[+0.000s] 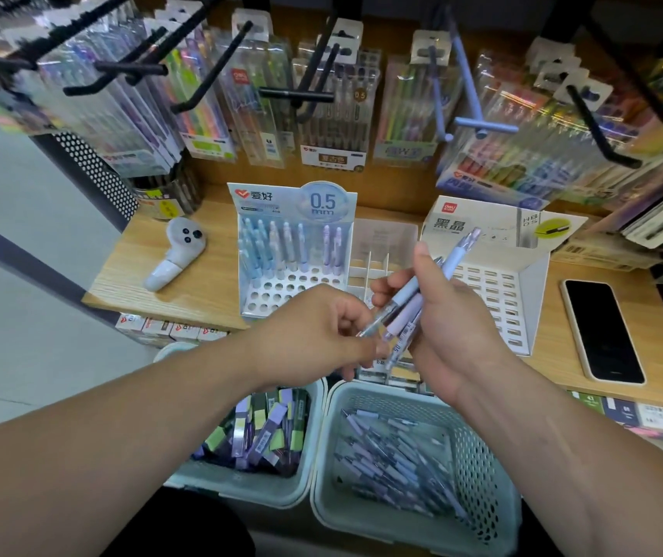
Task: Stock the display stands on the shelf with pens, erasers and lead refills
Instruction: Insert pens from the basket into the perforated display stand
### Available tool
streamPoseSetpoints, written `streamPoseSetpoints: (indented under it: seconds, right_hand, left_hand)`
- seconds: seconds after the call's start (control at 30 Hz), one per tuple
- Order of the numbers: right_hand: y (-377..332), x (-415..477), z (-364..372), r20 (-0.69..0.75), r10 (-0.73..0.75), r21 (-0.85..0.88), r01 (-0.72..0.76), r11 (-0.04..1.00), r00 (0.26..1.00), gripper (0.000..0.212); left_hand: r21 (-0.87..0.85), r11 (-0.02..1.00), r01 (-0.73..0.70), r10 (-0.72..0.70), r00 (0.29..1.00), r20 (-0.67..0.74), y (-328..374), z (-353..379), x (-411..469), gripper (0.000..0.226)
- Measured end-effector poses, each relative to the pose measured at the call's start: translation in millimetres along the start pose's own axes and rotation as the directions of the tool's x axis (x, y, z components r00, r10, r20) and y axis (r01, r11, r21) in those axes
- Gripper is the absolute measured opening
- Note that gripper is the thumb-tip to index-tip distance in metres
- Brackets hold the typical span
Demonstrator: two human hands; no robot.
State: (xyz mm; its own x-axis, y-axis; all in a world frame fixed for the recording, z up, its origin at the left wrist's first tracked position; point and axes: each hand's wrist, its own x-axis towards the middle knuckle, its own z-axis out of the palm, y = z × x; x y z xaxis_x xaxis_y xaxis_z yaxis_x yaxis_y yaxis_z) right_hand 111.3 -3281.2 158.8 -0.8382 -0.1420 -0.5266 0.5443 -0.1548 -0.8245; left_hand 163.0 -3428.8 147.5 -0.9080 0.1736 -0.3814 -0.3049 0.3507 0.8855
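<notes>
My right hand [448,329] grips a bundle of pens [414,305], blue and lilac, tilted with their caps pointing up right. My left hand [317,329] pinches the lower tip of one pen in that bundle. Behind the hands stands the 0.5 mm pen stand [281,291] with several pens in its back rows and bare holes in front. A clear divided stand [378,251] is beside it, then a white slotted lead-refill stand [502,291]. Below, a basket of pens [478,456] and a basket of lead refill boxes [241,482].
A phone [601,329] lies on the wooden shelf [193,283] at the right, a white controller [177,255] at the left. Packs of pens hang from black pegs [297,94] overhead. Boxed stock sits under the shelf edge.
</notes>
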Motion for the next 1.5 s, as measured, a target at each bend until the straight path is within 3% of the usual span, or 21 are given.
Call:
streamPoseSetpoints:
  seconds: [0.17,0.27,0.33,0.4,0.47,0.57,0.63,0.73,0.8,0.9,0.97,1.03,1.13,1.33,1.5]
  right_hand:
    - [-1.4,0.1,-2.4,-0.033,0.002,-0.081,-0.004,0.997,0.999,0.044]
    - [-3.2,1.0,-6.3,-0.065,-0.007,-0.074,0.002,0.997,0.998,0.037]
    - [-4.6,1.9,-8.8,-0.058,-0.018,-0.028,0.017,0.999,0.998,0.029]
    - [-5.4,2.8,-11.2,-0.056,-0.032,-0.008,0.032,0.999,0.998,0.022]
    - [-4.8,2.6,-11.3,-0.034,-0.051,-0.044,0.050,0.998,0.998,0.016]
    - [-0.3,-0.5,-8.0,0.043,-0.044,-0.126,0.049,0.991,0.998,0.014]
    - [2.8,-2.4,-6.7,0.088,0.003,-0.187,0.013,0.982,0.996,0.006]
    - [7.8,-2.0,-5.6,0.119,0.073,-0.261,-0.040,0.964,0.990,0.016]
    - [11.1,-1.1,-4.5,0.106,0.079,-0.261,-0.049,0.964,0.991,0.019]
    - [12.9,-0.5,-2.9,0.075,0.046,-0.268,-0.025,0.963,0.996,0.020]
    - [12.9,0.0,-3.2,0.063,0.031,-0.270,-0.013,0.963,0.998,0.020]
    - [12.9,-0.3,-3.0,0.064,0.027,-0.284,-0.007,0.959,0.998,0.018]
    - [14.5,-0.2,-3.4,0.074,0.026,-0.302,-0.003,0.953,0.997,0.018]
    - [12.9,-0.9,-6.3,0.084,0.032,-0.286,-0.006,0.958,0.996,0.021]
    - [9.2,0.0,-8.3,0.096,0.031,-0.270,-0.004,0.963,0.995,0.022]
  left_hand:
    - [-0.070,0.997,0.015,-0.020,0.998,-0.061,2.3,-10.3,0.0,0.024]
    - [-0.185,0.982,0.044,-0.073,0.986,-0.152,2.9,-16.8,1.3,0.014]
    - [-0.399,0.916,0.049,-0.129,0.976,-0.177,4.5,-23.9,1.8,0.007]
    - [-0.607,0.794,0.029,-0.153,0.976,-0.153,5.7,-30.5,1.9,0.023]
    - [-0.693,0.721,-0.015,-0.167,0.966,-0.195,5.7,-34.7,1.9,0.026]
    - [-0.714,0.697,-0.072,-0.248,0.909,-0.334,-0.8,-38.1,4.5,0.023]
    - [-0.614,0.786,-0.074,-0.267,0.855,-0.445,-6.5,-41.1,5.7,0.013]
    - [-0.397,0.915,-0.076,-0.179,0.805,-0.566,-11.9,-48.7,2.3,0.006]
    - [-0.304,0.945,-0.119,-0.098,0.783,-0.614,-12.6,-57.3,-3.1,0.008]
    - [-0.176,0.969,-0.171,-0.013,0.681,-0.732,-13.6,-71.9,-10.4,0.018]
    - [-0.048,0.990,-0.131,0.042,0.606,-0.794,-18.0,-79.2,-12.1,0.020]
    - [0.185,0.983,-0.013,0.161,0.559,-0.814,-27.0,-85.6,-12.4,0.018]
    - [0.394,0.915,0.084,0.287,0.547,-0.786,-41.0,-91.3,-11.1,0.015]
    - [0.520,0.844,0.132,0.344,0.610,-0.713,-55.6,-84.6,1.3,0.013]
    - [0.577,0.803,0.153,0.388,0.601,-0.699,-56.5,-87.5,10.1,0.013]
